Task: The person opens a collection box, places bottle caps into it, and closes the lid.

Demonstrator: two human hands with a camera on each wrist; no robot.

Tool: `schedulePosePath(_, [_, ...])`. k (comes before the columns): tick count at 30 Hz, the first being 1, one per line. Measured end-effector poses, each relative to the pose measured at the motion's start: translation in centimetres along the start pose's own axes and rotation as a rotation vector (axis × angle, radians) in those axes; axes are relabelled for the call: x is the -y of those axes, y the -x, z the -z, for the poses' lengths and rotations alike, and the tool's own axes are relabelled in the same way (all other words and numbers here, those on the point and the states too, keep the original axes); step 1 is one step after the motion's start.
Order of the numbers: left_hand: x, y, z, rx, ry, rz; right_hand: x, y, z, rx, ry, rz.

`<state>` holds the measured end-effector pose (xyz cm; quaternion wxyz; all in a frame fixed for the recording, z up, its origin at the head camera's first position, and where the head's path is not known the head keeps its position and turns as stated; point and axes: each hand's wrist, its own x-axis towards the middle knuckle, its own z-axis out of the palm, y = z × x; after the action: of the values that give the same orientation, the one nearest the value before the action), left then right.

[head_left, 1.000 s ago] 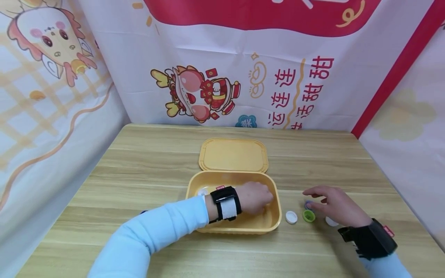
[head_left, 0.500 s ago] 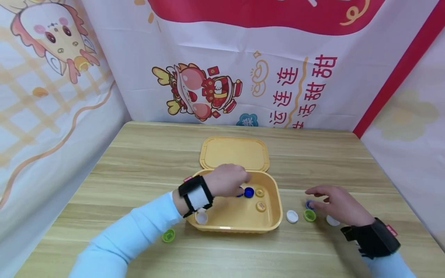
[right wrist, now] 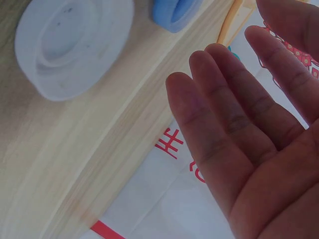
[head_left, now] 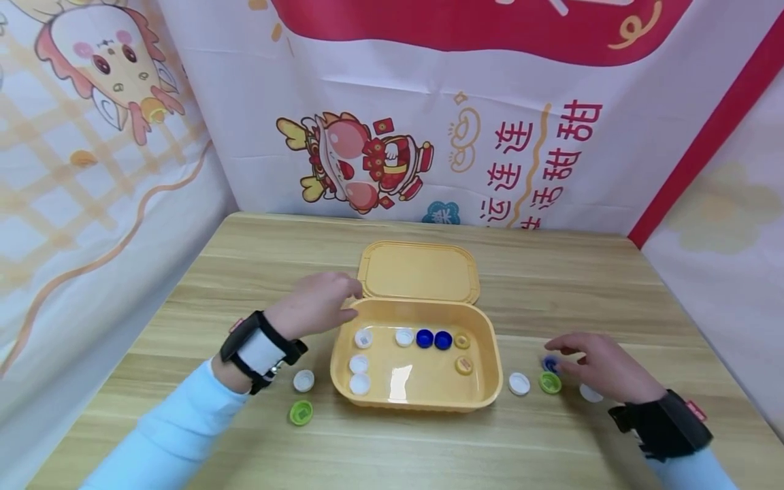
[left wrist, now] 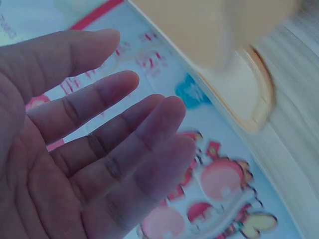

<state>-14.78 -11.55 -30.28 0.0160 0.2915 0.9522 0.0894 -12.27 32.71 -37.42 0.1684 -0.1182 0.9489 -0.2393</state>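
Note:
My left hand (head_left: 315,303) hovers over the back left corner of a yellow plastic box (head_left: 429,405), its fingers loosely extended and holding nothing in the left wrist view. Inside the box, two blue bottle caps (head_left: 444,340) and a white cap (head_left: 404,336) stand in a row beside a yellow cap (head_left: 462,340). Another yellow cap (head_left: 463,365) lies in front of that one, and several white caps (head_left: 358,364) line the left side. My right hand (head_left: 603,367), palm bare and fingers relaxed, hangs above a blue cap (head_left: 550,364), a green cap (head_left: 550,382) and a partly hidden white cap (head_left: 591,393).
Behind the box lies its flat yellow lid (head_left: 419,272). A white cap (head_left: 303,380) and a green cap (head_left: 301,412) are on the wooden table (head_left: 392,452) left of the box, and one more white cap (head_left: 518,384) is just right of it. Printed cloth (head_left: 380,75) hangs behind the table.
My left hand has swung left from the box's right end to its back left corner, uncovering the caps inside. My right hand stays about where it was.

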Motion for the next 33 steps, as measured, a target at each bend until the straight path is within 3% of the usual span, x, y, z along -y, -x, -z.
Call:
schedulePosePath(5, [2.6,2.3,0.1,-0.076,-0.012,0.056,-0.3,0.0,-0.2,0.01,-0.019,-0.018])
schedulePosePath(14, [5.4,5.8,-0.6,-0.091,-0.012,0.168,-0.9,0.0,-0.6,0.032,-0.03,-0.013])
schedulePosePath(22, [6.6,7.7,-2.3,-0.1,0.019,0.195,-0.9,-0.4,-1.2,0.023,-0.014,0.024])
schedulePosePath(28, [6.6,8.4,-3.2,-0.065,0.069,0.251,-0.8,-0.9,-1.8,0.037,-0.01,0.001])
schedulePosePath(33, [6.5,8.6,-3.6,-0.047,0.093,0.279,-0.6,-1.1,-1.7,0.037,0.009,0.032])
